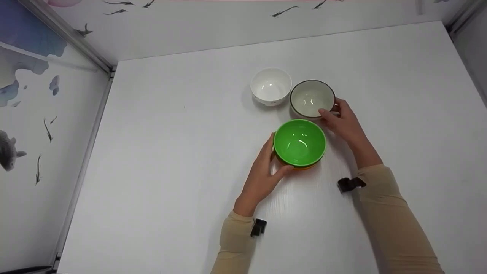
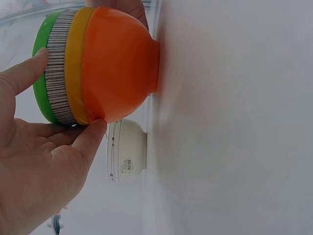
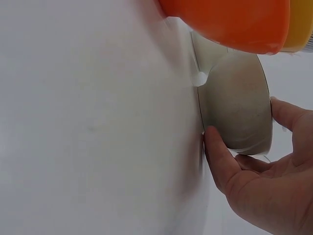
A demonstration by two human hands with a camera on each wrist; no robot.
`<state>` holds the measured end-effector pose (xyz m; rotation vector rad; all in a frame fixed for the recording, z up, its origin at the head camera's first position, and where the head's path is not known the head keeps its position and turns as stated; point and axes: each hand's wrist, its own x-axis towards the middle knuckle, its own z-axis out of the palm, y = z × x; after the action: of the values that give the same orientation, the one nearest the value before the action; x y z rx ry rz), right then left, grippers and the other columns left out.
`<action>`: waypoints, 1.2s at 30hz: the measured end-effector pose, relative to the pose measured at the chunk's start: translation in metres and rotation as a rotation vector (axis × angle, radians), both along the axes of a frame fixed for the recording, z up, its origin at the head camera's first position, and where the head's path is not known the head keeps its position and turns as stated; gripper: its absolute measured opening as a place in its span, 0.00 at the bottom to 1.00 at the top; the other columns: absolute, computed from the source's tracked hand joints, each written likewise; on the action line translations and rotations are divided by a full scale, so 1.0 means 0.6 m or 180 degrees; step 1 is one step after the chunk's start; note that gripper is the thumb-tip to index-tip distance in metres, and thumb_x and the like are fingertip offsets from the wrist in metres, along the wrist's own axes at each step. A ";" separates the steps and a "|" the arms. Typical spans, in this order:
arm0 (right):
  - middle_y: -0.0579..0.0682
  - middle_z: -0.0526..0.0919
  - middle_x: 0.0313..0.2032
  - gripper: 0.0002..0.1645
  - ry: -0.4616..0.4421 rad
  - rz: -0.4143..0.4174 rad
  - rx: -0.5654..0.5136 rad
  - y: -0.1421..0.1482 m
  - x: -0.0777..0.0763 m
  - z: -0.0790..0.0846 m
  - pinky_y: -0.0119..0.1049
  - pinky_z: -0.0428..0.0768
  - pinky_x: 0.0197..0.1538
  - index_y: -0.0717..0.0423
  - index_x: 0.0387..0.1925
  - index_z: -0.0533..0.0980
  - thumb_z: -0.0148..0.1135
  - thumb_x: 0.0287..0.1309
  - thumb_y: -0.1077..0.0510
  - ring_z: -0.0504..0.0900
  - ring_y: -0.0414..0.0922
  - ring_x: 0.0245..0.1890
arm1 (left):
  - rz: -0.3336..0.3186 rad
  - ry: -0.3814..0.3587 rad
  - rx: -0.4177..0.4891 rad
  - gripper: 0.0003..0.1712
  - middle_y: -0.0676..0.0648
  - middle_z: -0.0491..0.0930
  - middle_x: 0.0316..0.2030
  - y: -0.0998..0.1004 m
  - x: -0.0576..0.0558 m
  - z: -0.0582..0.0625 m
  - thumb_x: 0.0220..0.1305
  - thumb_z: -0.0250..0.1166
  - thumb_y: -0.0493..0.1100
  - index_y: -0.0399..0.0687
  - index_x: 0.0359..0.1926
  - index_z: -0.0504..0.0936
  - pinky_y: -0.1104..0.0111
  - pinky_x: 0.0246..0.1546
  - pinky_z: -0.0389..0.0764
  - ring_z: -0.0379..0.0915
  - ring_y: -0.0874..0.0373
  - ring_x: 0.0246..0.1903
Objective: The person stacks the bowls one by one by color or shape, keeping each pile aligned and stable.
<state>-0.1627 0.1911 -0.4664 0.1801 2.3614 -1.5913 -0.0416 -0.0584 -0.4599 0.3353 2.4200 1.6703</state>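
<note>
A nested stack of bowls stands on the table, with a green bowl (image 1: 299, 142) on top. Below it in the left wrist view come a black-and-white striped bowl (image 2: 59, 66), a yellow bowl (image 2: 76, 63) and an orange bowl (image 2: 117, 63). My left hand (image 1: 262, 175) grips the stack's left side, thumb at the near rim. Just behind it, my right hand (image 1: 344, 121) holds a pale grey bowl (image 1: 312, 99) with a dark rim, thumb at the rim and fingers round its right side. That bowl's base looks close to the tabletop; I cannot tell whether it touches.
A white bowl (image 1: 271, 86) with a small printed pattern stands behind, just left of the grey one. All of this is on a white table (image 1: 171, 152), bordered by a patterned panel (image 1: 213, 26) at the back and another panel (image 1: 38, 114) on the left.
</note>
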 end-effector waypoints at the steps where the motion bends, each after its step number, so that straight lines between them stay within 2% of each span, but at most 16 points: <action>1: 0.64 0.64 0.69 0.48 -0.0002 -0.0006 -0.0015 -0.001 0.000 0.000 0.18 0.76 0.52 0.61 0.77 0.49 0.55 0.69 0.40 0.68 0.52 0.66 | -0.0003 0.0013 -0.0005 0.53 0.45 0.49 0.79 0.000 0.000 -0.001 0.66 0.67 0.51 0.44 0.79 0.43 0.67 0.75 0.63 0.47 0.55 0.78; 4: 0.64 0.64 0.69 0.49 -0.0036 -0.0034 -0.0082 -0.002 0.000 0.000 0.15 0.75 0.48 0.60 0.77 0.49 0.55 0.69 0.40 0.68 0.51 0.66 | -0.0001 0.0017 -0.0027 0.53 0.46 0.49 0.79 0.000 0.000 0.000 0.66 0.67 0.52 0.45 0.79 0.43 0.68 0.75 0.62 0.47 0.55 0.78; 7: 0.63 0.63 0.70 0.48 -0.0094 -0.0072 -0.0135 -0.003 -0.001 0.000 0.16 0.75 0.50 0.59 0.77 0.48 0.55 0.69 0.41 0.68 0.51 0.67 | 0.0000 0.0029 -0.0019 0.53 0.46 0.49 0.79 -0.001 0.000 0.000 0.66 0.67 0.52 0.44 0.79 0.44 0.67 0.75 0.62 0.47 0.55 0.78; 13: 0.63 0.61 0.72 0.47 -0.0189 -0.0133 -0.0158 -0.005 -0.004 0.000 0.28 0.74 0.63 0.59 0.78 0.47 0.53 0.71 0.42 0.65 0.51 0.70 | -0.0001 0.0024 0.0007 0.53 0.46 0.49 0.79 -0.001 0.000 -0.001 0.66 0.67 0.51 0.44 0.79 0.44 0.67 0.75 0.62 0.47 0.55 0.78; 16: 0.61 0.60 0.72 0.46 -0.0300 -0.0176 -0.0375 -0.006 -0.003 0.001 0.31 0.73 0.68 0.57 0.78 0.44 0.51 0.72 0.43 0.67 0.47 0.68 | 0.0000 0.0058 0.0036 0.52 0.46 0.49 0.79 -0.001 0.000 -0.003 0.66 0.67 0.51 0.44 0.79 0.44 0.67 0.75 0.62 0.47 0.55 0.78; 19: 0.60 0.59 0.72 0.44 -0.0409 -0.0217 -0.0627 -0.005 -0.002 0.001 0.27 0.75 0.65 0.55 0.79 0.42 0.49 0.74 0.45 0.72 0.40 0.61 | -0.0003 0.0094 0.0051 0.52 0.46 0.50 0.79 -0.001 0.000 -0.003 0.66 0.67 0.50 0.43 0.79 0.44 0.67 0.75 0.63 0.48 0.54 0.78; 21: 0.60 0.59 0.72 0.43 -0.0441 -0.0250 -0.0761 -0.004 -0.002 0.001 0.22 0.77 0.60 0.54 0.79 0.42 0.49 0.74 0.46 0.73 0.36 0.57 | -0.0004 0.0105 0.0049 0.53 0.46 0.50 0.79 -0.001 0.000 -0.003 0.66 0.67 0.50 0.43 0.79 0.44 0.67 0.74 0.63 0.48 0.54 0.78; 23: 0.60 0.58 0.72 0.43 -0.0458 -0.0279 -0.0841 -0.004 -0.002 0.001 0.20 0.78 0.56 0.55 0.79 0.42 0.49 0.74 0.48 0.73 0.36 0.56 | -0.0005 0.0103 0.0044 0.53 0.45 0.50 0.79 -0.001 0.000 -0.002 0.66 0.67 0.50 0.43 0.79 0.44 0.67 0.74 0.63 0.48 0.54 0.78; 31: 0.60 0.58 0.73 0.42 -0.0551 -0.0351 -0.0841 -0.007 -0.004 0.004 0.19 0.77 0.54 0.53 0.79 0.43 0.48 0.75 0.48 0.71 0.39 0.61 | -0.0003 0.0057 0.0072 0.53 0.46 0.49 0.79 -0.001 0.000 -0.002 0.66 0.67 0.50 0.41 0.79 0.44 0.68 0.75 0.62 0.47 0.55 0.78; 36: 0.59 0.58 0.72 0.42 -0.0567 -0.0462 -0.0855 -0.008 -0.005 0.003 0.18 0.78 0.50 0.53 0.79 0.44 0.50 0.74 0.50 0.74 0.36 0.55 | -0.0010 0.0047 0.0084 0.53 0.45 0.49 0.79 0.000 -0.001 -0.002 0.66 0.67 0.50 0.41 0.79 0.44 0.68 0.75 0.62 0.47 0.54 0.78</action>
<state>-0.1656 0.1865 -0.4649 0.4241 2.0184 -1.8557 -0.0420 -0.0587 -0.4611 0.3562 2.4084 1.7060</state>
